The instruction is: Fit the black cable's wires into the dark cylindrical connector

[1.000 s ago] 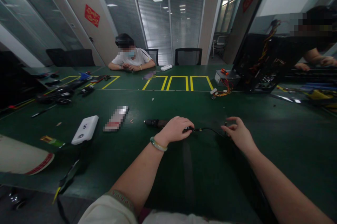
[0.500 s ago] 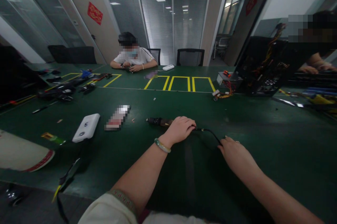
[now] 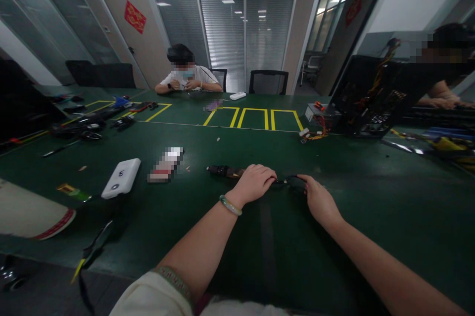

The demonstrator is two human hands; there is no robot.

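Note:
On the green table (image 3: pixel 260 256) lies a dark rod-shaped tool (image 3: pixel 224 171) with a thin black cable (image 3: pixel 289 181) running off its right end. My left hand (image 3: pixel 256 183), with a green bangle on the wrist, is closed over the tool's right end. My right hand (image 3: pixel 317 200) is just to the right, fingers closed on the looped cable. The two hands are nearly touching.
A white power bank (image 3: pixel 121 178) and a blurred flat item (image 3: pixel 165 164) lie to the left. A person sits at the far side (image 3: pixel 185 78). An open computer case with wires (image 3: pixel 371 98) stands at the right, with another person behind it. Tools are scattered at the far left.
My right hand has moved left along the cable toward my left hand, bunching the cable into a loop. My left hand has stayed on the tool.

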